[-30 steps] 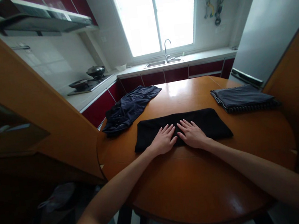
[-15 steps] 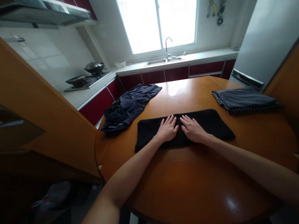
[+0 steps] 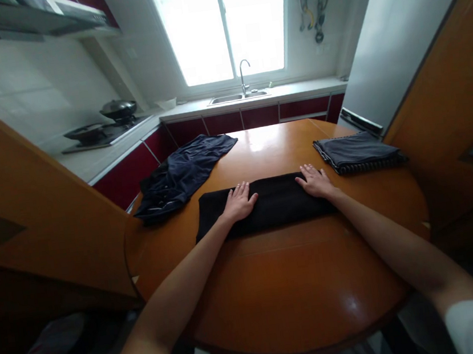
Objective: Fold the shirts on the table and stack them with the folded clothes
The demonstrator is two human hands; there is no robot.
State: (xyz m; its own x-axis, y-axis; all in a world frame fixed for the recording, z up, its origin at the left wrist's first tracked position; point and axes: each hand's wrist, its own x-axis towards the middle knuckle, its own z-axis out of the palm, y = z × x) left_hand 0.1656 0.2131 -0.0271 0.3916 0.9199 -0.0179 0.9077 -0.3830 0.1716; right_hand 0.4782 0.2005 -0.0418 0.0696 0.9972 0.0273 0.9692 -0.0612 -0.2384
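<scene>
A black cloth [image 3: 276, 203], folded into a long strip, lies across the middle of the round wooden table [image 3: 284, 286]. My left hand [image 3: 239, 201] rests flat on its left half, fingers stretched out. My right hand [image 3: 315, 181] lies flat on its right end, fingers spread. Neither hand grips the fabric. A crumpled dark blue garment [image 3: 180, 175] lies at the table's far left, hanging over the edge. A folded grey garment [image 3: 356, 152] sits at the far right.
Wooden panels rise at the left [image 3: 28, 202] and right [image 3: 454, 93] of the table. Behind it run a counter with a sink [image 3: 237, 96] under a bright window, a stove with pans [image 3: 103, 127] at left, and a grey fridge [image 3: 379, 44] at right.
Both hands have slid apart along the black cloth, the left one leftwards, the right one to the cloth's right end. The view has shifted to the right.
</scene>
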